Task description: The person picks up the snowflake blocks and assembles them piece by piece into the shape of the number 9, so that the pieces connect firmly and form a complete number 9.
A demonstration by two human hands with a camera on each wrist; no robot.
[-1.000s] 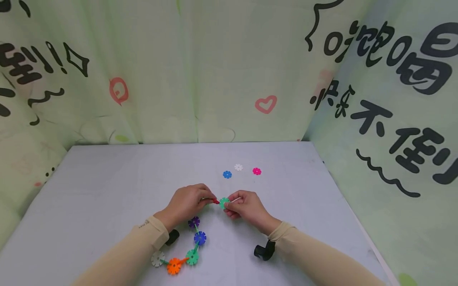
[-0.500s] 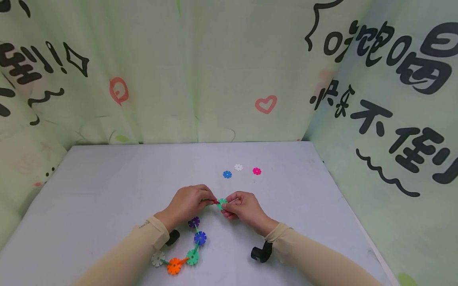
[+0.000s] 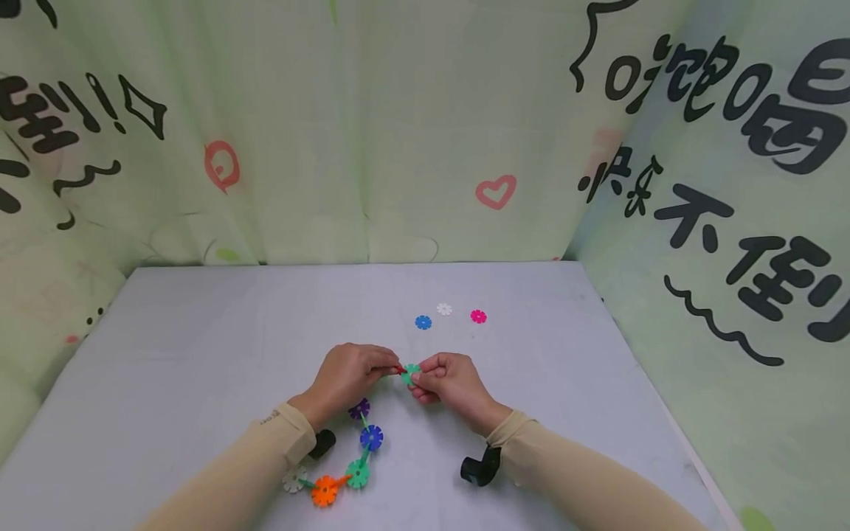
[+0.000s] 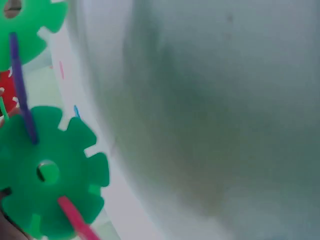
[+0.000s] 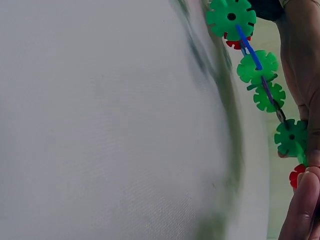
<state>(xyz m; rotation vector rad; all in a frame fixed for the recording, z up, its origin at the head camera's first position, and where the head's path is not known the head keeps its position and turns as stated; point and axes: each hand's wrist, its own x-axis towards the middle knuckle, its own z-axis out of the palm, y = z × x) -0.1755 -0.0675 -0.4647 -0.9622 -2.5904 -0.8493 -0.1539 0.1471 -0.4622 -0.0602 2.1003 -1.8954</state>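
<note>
In the head view my left hand (image 3: 352, 376) pinches a red notched plastic disc (image 3: 400, 369), seen nearly edge-on. My right hand (image 3: 454, 382) holds a green snowflake disc (image 3: 410, 374) between thumb and fingers. The two discs meet at their edges; how deeply their slots engage is too small to tell. A chain of linked discs hangs down from the left hand, including a purple disc (image 3: 359, 408), a blue disc (image 3: 371, 438), a green one, an orange disc (image 3: 325, 490) and a white disc (image 3: 295, 479). Close up, the left wrist view shows a green disc (image 4: 75, 160).
Beyond the hands lie three loose discs: a blue one (image 3: 423, 322), a white one (image 3: 444, 309) and a pink one (image 3: 478, 316). They rest on a white table (image 3: 199, 332) backed by pale green printed curtains (image 3: 412, 133). Black wrist cameras sit under both wrists.
My right hand has moved slightly left, bringing the green disc up against the red one. The left hand stays almost in place. The head view has shifted a little.
</note>
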